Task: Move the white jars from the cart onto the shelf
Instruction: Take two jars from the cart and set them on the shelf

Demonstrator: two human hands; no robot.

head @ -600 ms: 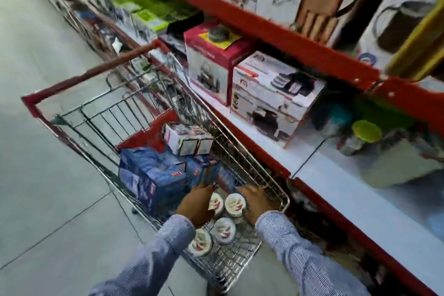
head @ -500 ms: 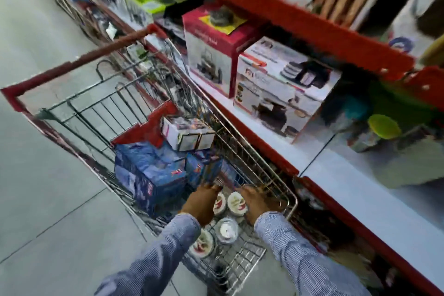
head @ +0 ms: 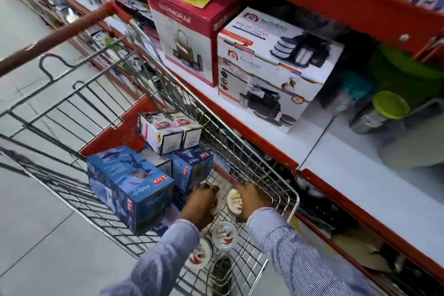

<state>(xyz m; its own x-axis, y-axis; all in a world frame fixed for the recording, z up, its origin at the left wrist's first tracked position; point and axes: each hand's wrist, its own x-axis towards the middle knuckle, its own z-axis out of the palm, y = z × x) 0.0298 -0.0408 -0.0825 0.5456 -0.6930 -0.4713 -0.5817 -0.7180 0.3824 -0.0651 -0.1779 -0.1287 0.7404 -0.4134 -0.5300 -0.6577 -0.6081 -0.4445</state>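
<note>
Hands lower in cart than 0.5 s ago, on jars.
Left hand [head: 201, 202] clamps one white jar [head: 216, 204]; right hand [head: 249, 199] clamps another [head: 234, 200]. Blue boxes [head: 129, 185] crowd left; wire cart [head: 283, 190] wall between hands and shelf [head: 360, 175].

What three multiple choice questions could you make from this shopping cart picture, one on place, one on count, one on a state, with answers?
1. Where are the white jars?
A. on the shelf
B. in the cart
C. on the floor

2. How many jar lids show?
A. one
B. four
C. nine

3. What are the hands doing?
A. gripping jars
B. pushing the handle
C. hanging free

Answers: B, they sit on the wire floor of the cart; B, two are under the hands and two nearer; A, the left hand and right hand each close on a jar.
</note>
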